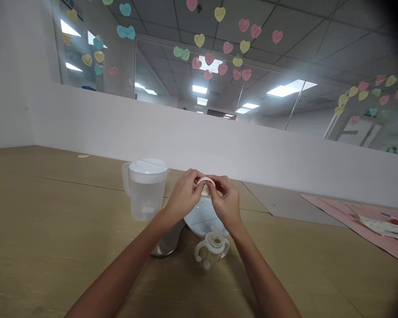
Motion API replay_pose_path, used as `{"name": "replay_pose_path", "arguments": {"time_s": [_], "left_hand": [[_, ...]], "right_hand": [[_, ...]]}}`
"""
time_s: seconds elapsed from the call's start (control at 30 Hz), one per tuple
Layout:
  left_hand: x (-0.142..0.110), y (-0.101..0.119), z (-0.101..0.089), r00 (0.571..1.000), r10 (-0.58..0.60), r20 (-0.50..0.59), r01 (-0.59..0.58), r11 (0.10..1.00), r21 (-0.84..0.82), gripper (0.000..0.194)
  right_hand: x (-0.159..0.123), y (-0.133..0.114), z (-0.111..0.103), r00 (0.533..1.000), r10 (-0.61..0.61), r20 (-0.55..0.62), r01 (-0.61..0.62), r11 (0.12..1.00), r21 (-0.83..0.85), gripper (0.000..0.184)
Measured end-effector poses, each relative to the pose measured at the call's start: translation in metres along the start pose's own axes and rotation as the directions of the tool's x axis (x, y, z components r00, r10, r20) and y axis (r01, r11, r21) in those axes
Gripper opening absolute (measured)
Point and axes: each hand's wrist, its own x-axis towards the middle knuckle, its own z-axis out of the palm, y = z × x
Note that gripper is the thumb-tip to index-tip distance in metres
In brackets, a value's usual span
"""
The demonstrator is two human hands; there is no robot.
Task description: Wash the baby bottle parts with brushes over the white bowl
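Above a white bowl [199, 219], my left hand [185, 192] and my right hand [226, 199] pinch a white bottle ring [206, 179] from both sides. The ring is tilted up, and a small cream-coloured part [205, 191] shows beneath it; whether the two are joined I cannot tell. Thumbs and fingertips of both hands are closed on the ring's rim. Between my forearms, nearer to me, stands a clear baby bottle [214, 249] with two white side handles. Its top appears uncovered.
A lidded translucent pitcher [147, 194] stands left of my hands. A shiny metal dish [168, 242] lies partly behind my left forearm. Pink cloth [334, 212] with a patterned item [381, 225] on it lies far right. A white wall [172, 132] with windows rises behind the table.
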Motion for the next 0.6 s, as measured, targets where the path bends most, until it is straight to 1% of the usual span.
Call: {"name": "replay_pose_path", "arguments": {"time_s": [0.13, 0.2, 0.27, 0.37, 0.43, 0.47, 0.53, 0.6], "left_hand": [[-0.0017, 0.0001, 0.0023, 0.999, -0.019, -0.027, 0.021, 0.998, 0.061, 0.009], [-0.0018, -0.0003, 0.0036, 0.999, -0.020, -0.040, 0.022, 0.999, 0.047, 0.008], [-0.0010, -0.0012, 0.0050, 0.998, -0.040, -0.043, 0.038, 0.998, -0.044, 0.008], [0.0010, -0.0029, 0.0064, 0.991, -0.123, -0.044, 0.108, 0.962, -0.252, 0.012], [0.0020, -0.0035, 0.0062, 0.987, -0.148, -0.062, 0.123, 0.945, -0.303, 0.013], [0.0022, -0.0035, 0.0057, 0.988, -0.139, -0.070, 0.113, 0.950, -0.292, 0.014], [0.0022, -0.0031, 0.0044, 0.994, -0.091, -0.066, 0.074, 0.970, -0.233, 0.015], [0.0018, -0.0027, 0.0034, 0.998, -0.044, -0.043, 0.035, 0.984, -0.177, 0.015]], "right_hand": [[-0.0004, -0.0027, -0.0013, 0.999, -0.032, 0.034, 0.032, 0.999, -0.006, 0.019], [-0.0003, -0.0029, -0.0011, 0.999, -0.023, 0.036, 0.023, 1.000, 0.020, 0.019], [0.0005, -0.0022, -0.0006, 0.999, 0.020, 0.026, -0.021, 0.997, 0.074, 0.019], [0.0026, 0.0005, 0.0004, 0.987, 0.158, 0.033, -0.161, 0.972, 0.170, 0.024], [0.0037, 0.0026, 0.0015, 0.972, 0.226, 0.062, -0.234, 0.945, 0.229, 0.027], [0.0039, 0.0036, 0.0022, 0.968, 0.239, 0.073, -0.250, 0.934, 0.255, 0.027], [0.0035, 0.0050, 0.0039, 0.971, 0.229, 0.073, -0.241, 0.928, 0.284, 0.023], [0.0019, 0.0055, 0.0058, 0.979, 0.200, 0.038, -0.203, 0.949, 0.243, 0.019]]}}
